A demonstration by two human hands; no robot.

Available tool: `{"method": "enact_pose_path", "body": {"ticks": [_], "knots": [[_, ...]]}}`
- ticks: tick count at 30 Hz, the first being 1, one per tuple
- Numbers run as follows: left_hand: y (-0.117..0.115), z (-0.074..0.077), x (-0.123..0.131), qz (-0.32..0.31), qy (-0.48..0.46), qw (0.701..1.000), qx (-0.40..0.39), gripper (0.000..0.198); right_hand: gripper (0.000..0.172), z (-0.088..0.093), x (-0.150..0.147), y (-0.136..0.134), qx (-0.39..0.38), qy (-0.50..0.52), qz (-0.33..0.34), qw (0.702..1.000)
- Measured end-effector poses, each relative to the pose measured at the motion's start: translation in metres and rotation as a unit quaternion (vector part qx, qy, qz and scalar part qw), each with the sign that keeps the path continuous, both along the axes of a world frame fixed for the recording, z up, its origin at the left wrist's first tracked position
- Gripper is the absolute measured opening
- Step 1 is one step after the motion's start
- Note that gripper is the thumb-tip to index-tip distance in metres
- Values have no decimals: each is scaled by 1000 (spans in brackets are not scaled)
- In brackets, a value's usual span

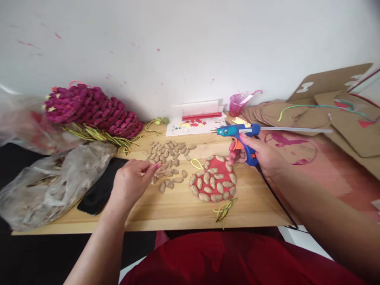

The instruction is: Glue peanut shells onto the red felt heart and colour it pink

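Note:
A blue glue gun (240,130) with an orange trigger is gripped in my right hand (264,152), its nozzle pointing left and a clear glue stick (297,129) jutting from its back. Beneath and left of the gun lies a red heart-shaped piece (218,163) with peanuts (216,197) set around its edge and across its middle. A yellow loop (196,164) sticks out at its upper left, and yellow-green strands (225,209) lie below it. My left hand (132,180) is closed over a pile of loose peanuts (166,152); whatever its fingertips pinch is hidden.
Left: a phone (95,194), a plastic bag (56,178) and a stack of magenta peanut-covered pieces (97,109). Behind: a paper sheet (175,128) with small stars and a stained plastic cup (236,105). Right: cardboard pieces (344,130); the gun's black cord (277,198) hangs over the table edge.

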State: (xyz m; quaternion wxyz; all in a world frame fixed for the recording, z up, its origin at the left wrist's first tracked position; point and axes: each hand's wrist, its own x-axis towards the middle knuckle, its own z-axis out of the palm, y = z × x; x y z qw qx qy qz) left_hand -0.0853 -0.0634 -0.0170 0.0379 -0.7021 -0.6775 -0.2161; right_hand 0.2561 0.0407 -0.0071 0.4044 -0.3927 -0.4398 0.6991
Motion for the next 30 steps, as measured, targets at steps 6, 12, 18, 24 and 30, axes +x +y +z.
{"method": "enact_pose_path", "body": {"ticks": [6, 12, 18, 24, 30], "knots": [[-3, -9, -6, -7, 5, 1000, 6, 32, 35, -2, -2, -3, 16, 4, -9, 1000], [-5, -11, -4, -6, -28, 999, 23, 23, 35, -3, -3, -3, 11, 5, 1, 1000], [-6, -9, -5, 10, -13, 1000, 22, 22, 34, -4, -3, -3, 15, 25, 3, 1000], [-10, -4, 1, 5, -76, 997, -4, 15, 30, -5, 0, -2, 9, 28, -2, 1000], [-35, 4, 53, -111, -127, 985, -22, 18, 35, -7, 1, 1, 5, 19, 12, 1000]]}}
